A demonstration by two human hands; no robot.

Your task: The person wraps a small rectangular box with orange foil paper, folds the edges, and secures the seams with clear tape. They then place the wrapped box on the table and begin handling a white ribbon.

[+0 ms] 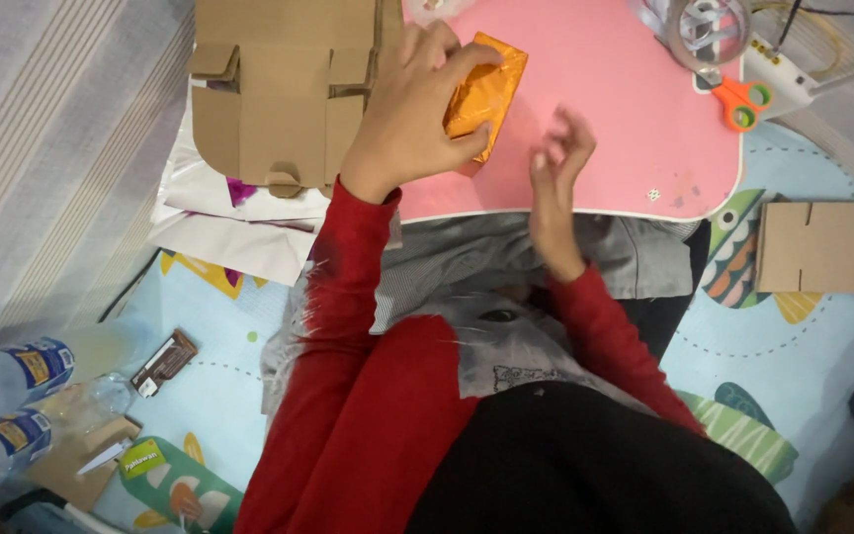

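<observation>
Your left hand grips a small rectangular packet wrapped in shiny orange foil, fingers curled over its top edge and thumb under its lower end. The packet lies tilted on the pink low table top, near its left part, just beside the flat brown cardboard box blank that overlaps the table's left edge. Your right hand hovers over the table's near edge, holding nothing, fingers loosely spread and blurred; it sits near the packet but apart from it. Both your sleeves are red.

Far right corner of the table: orange-handled scissors just beside a roll of clear tape. Under the cardboard blank, white sheets of paper spill onto the patterned play mat. A second folded cardboard piece lies on the mat to your right. To your left on the mat: a small brown wrapped bar and two clear plastic bottles with blue labels.
</observation>
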